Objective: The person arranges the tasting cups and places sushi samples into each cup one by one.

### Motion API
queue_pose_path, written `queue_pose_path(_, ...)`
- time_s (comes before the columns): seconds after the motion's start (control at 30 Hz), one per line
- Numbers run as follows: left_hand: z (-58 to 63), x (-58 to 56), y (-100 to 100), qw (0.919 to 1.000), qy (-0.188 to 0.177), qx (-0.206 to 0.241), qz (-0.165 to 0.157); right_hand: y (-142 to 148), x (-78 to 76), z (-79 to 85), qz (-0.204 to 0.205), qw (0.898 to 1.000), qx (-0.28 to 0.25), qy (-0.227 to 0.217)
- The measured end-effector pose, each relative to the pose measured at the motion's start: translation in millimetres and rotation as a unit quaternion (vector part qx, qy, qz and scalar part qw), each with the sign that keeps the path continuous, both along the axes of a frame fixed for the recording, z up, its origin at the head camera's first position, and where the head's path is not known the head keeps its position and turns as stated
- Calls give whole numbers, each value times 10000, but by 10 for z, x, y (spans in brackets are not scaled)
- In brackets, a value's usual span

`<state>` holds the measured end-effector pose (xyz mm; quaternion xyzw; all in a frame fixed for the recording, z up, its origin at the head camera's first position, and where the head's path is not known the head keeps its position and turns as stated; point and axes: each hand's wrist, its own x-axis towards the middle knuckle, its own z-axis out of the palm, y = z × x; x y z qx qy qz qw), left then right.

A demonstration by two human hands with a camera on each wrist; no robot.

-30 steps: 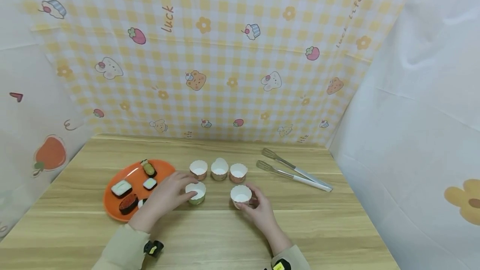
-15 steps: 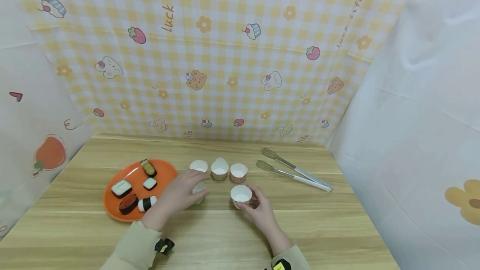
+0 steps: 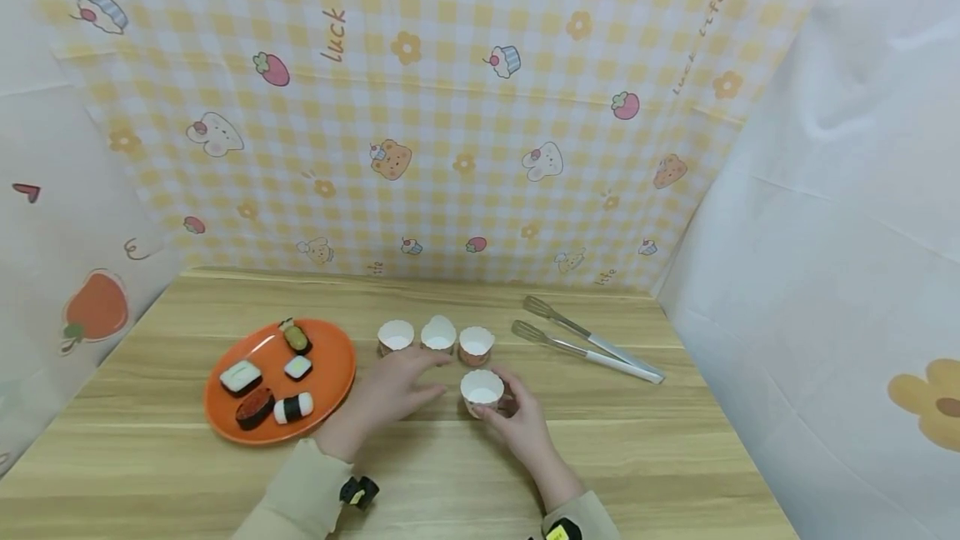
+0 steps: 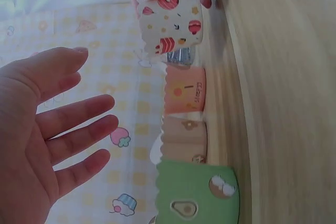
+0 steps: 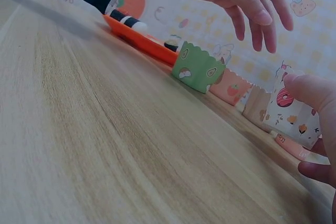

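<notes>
In the head view, my left hand [image 3: 390, 390] hovers over the table with fingers spread and holds nothing. It hides the green paper baking cup [image 5: 197, 71] with avocado prints, which stands on the table below it. My right hand [image 3: 522, 417] grips a white baking cup [image 3: 482, 390] with red doughnut and cake prints, thumb on its near side. The left wrist view shows that white cup upright, ahead of my left fingers. Behind, in a row, stand three more paper cups: the left one [image 3: 396, 333], the middle one [image 3: 438, 330] and the right one [image 3: 476, 345].
An orange oval plate [image 3: 333, 348] at the left carries several sushi pieces, among them a white one with a black band [image 3: 293, 408]. Silver tongs [image 3: 626, 366] with pale handles lie spread at the right. A checked cloth [image 3: 465, 123] hangs behind the table.
My left hand has left the green cup and moved right, nearer the white cup, uncovering the plate's right side. The right hand and its white cup stay in place.
</notes>
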<state>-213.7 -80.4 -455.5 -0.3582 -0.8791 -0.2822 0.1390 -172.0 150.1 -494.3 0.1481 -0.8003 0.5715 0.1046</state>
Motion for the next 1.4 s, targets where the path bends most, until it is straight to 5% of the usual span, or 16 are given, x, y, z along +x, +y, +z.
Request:
queue_pose_path(0.5,-65,6,139,9987,-410,112,-282,-3,4,16,134,9998,-103,-40)
queue_pose_path(0.83,-141,2,189,9992,-147,15,-377,-4,9,41,206,9997,-126,-49)
queue_pose_path(1.4,-210,67,222,9988,-265,46,-405,17,40,31,200,9997,71,-140)
